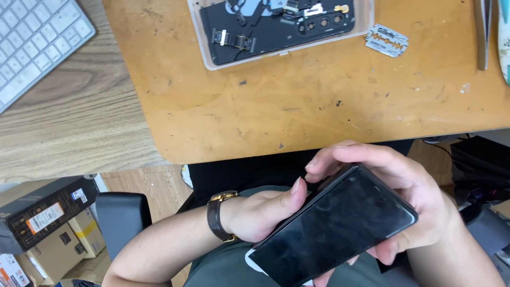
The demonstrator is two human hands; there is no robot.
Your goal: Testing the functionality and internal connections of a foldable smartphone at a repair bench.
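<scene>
A black smartphone [334, 228] with a dusty dark screen lies tilted in both hands, low and right of centre, below the desk edge. My left hand [265, 210], with a brown-strapped watch on its wrist, grips the phone's left side, thumb pressed against the upper edge. Around the phone's top and right side curls my right hand [398, 180], fingers wrapped over the top corner. A white part shows under the phone's lower end.
An orange work mat [319, 106] covers the wooden desk. On it sit a clear tray with an opened phone body [276, 26], a razor blade [387, 40] and tweezers [482, 32]. A white keyboard [32, 37] lies at top left. Boxes [42, 212] stand on the floor at lower left.
</scene>
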